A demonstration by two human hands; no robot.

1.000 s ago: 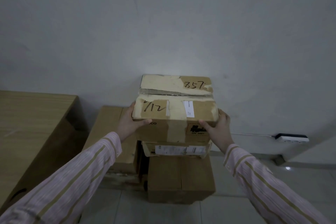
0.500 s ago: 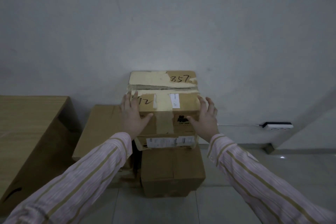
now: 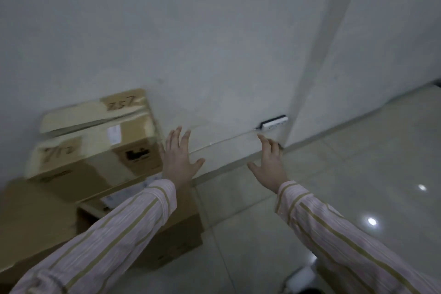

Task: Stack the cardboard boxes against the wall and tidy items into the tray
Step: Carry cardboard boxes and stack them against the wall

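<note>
Cardboard boxes (image 3: 95,150) stacked at wall (image 3: 214,31), left hand (image 3: 180,162), right hand (image 3: 269,166) outstretched, fingers (image 3: 172,142) spread, holding nothing

stacked boxes (image 3: 95,150) block left | bare floor (image 3: 334,186) open right | wall (image 3: 214,43) ahead

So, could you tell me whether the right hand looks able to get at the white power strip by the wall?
Probably yes, with a stretch: the right hand is open and empty, nothing stands between it and the power strip, and the stacked boxes sit off to its left.
</note>
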